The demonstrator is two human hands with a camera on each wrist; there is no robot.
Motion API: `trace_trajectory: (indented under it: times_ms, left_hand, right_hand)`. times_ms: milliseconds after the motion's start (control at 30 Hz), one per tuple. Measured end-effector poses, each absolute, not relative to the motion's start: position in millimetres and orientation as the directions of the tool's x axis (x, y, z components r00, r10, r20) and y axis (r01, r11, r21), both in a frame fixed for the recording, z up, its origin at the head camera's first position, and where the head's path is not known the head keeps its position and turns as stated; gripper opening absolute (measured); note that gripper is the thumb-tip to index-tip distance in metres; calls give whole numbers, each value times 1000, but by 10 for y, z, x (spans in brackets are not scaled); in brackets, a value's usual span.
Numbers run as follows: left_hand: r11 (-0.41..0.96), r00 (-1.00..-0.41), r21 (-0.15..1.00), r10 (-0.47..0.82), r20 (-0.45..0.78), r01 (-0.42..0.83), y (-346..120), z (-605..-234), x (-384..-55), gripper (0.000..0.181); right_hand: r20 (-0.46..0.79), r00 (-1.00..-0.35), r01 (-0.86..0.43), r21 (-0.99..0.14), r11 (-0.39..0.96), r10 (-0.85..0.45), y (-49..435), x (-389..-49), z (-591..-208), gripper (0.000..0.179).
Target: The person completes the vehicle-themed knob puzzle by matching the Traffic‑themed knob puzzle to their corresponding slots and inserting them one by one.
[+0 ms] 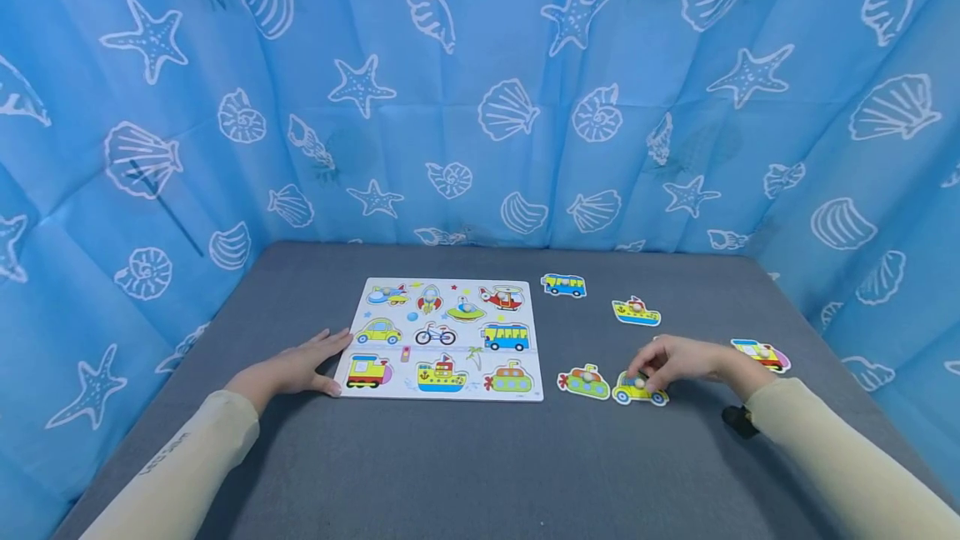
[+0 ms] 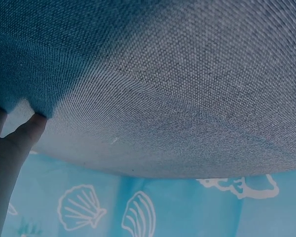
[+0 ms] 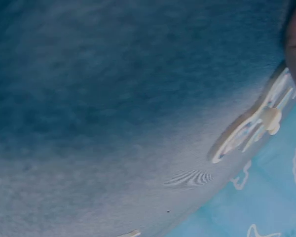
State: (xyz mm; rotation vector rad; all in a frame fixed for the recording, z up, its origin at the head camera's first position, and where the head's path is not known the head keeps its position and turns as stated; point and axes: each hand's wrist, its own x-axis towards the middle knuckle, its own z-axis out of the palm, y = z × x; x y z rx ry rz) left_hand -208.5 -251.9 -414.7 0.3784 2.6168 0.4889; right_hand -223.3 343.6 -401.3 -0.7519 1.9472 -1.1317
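My left hand [image 1: 300,363] rests at the left edge of a white puzzle board [image 1: 442,392], thumb and fingers spread and straight. Over on the right, my right hand [image 1: 671,361] pinches a yellow car puzzle piece [image 1: 637,394] around its round knob, thumb and fingertips curled in. A green submarine piece [image 1: 583,382] lies just left of the car. On the board, the plane, rocket, flying saucer and helicopter [image 1: 504,298] pieces sit in their places with knobs showing. In the left wrist view, the fingers [image 2: 32,129] show at the left side.
Loose on the grey table [image 1: 450,473] lie a blue bus piece [image 1: 564,286], a ship piece [image 1: 636,312] and a train piece [image 1: 762,354], partly behind the right forearm. A small black object [image 1: 740,421] shows at the right wrist. A blue shell-patterned curtain [image 1: 480,48] surrounds the table.
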Motion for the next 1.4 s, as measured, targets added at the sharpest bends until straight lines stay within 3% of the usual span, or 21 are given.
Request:
trace_trajectory:
  times_ms: [300,1400]
  left_hand:
    - [902,-860,391,339,-382,182,-2549,-4140,-2105,108]
    - [905,-859,395,321,-398,155,-2525,-4187,-2109,106]
  right_hand:
    - [-305,-577,-158,-869,470,-758,3429,-2251,-4054,22]
    - [-348,-659,-131,-820,558,-667,3403,-2221,-4095,14]
